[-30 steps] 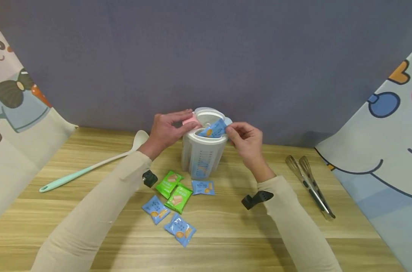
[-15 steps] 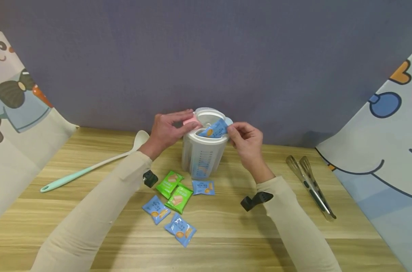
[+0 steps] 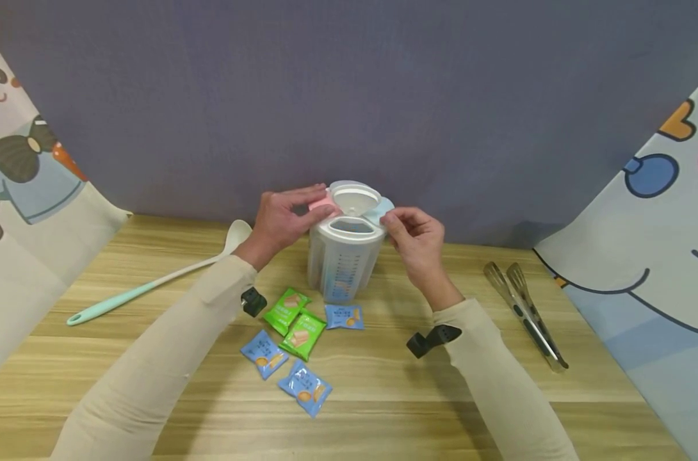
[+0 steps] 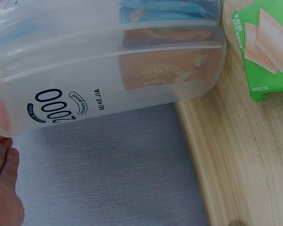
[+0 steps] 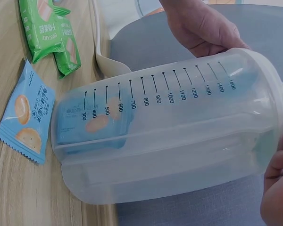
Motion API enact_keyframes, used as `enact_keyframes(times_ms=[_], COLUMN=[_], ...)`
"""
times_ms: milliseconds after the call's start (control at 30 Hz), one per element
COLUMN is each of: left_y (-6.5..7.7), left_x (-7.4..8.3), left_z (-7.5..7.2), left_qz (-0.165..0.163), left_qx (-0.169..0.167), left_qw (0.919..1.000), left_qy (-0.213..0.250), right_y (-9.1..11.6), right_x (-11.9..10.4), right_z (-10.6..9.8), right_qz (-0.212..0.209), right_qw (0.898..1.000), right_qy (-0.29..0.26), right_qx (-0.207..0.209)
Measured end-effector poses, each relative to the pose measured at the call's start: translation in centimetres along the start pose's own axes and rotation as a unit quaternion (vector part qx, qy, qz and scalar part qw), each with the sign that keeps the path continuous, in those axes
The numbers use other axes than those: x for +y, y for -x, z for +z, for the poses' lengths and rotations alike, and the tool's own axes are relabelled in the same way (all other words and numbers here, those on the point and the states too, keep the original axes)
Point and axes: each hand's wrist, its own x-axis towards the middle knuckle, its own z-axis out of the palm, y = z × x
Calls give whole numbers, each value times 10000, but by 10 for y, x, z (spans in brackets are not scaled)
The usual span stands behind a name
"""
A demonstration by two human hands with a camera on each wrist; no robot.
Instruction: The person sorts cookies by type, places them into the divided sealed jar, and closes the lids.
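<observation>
A clear storage container with a white divided lid stands upright at the back of the table. My left hand holds its upper left rim, thumb and fingers on either side of a pink flap. At the opposite side, my right hand has bent fingers and no packet, its thumb and fingertips by a pale blue flap. The front lid opening shows no packet in it. Through the wall, blue biscuit packets show at the bottom of the front compartment, and orange packets in another.
Green snack packets and blue biscuit packets lie before the container; one blue packet is close to its base. A long spoon lies left, metal tongs right. A grey wall rises behind.
The blue biscuit packet at the front lid opening has left my right hand and gone down into the container. Both hands have stayed nearly in place.
</observation>
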Motion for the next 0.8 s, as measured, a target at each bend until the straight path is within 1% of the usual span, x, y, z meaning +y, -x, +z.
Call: enact_keyframes(times_ms=[233,433,500,600,800], left_y=[0,1,1,1,1], left_x=[0,-1,-1,-2,-1], left_z=[0,-1,0,0,0], left_qz=[-12,57,72,109,51], left_qx=[13,46,39,66,49], left_qw=[10000,10000,10000,9999,9999], left_qy=[32,24,26,33,73], right_y=[1,6,10,20,41], right_x=[0,-2,-3,-2,2], right_z=[-1,-4,-8,-14,-24], right_qz=[26,-44,-47,54,549], right_qw=[10000,10000,9999,9985,9892], right_qy=[5,10,132,500,1104], right_qx=[-47,-43,-78,-231,-787])
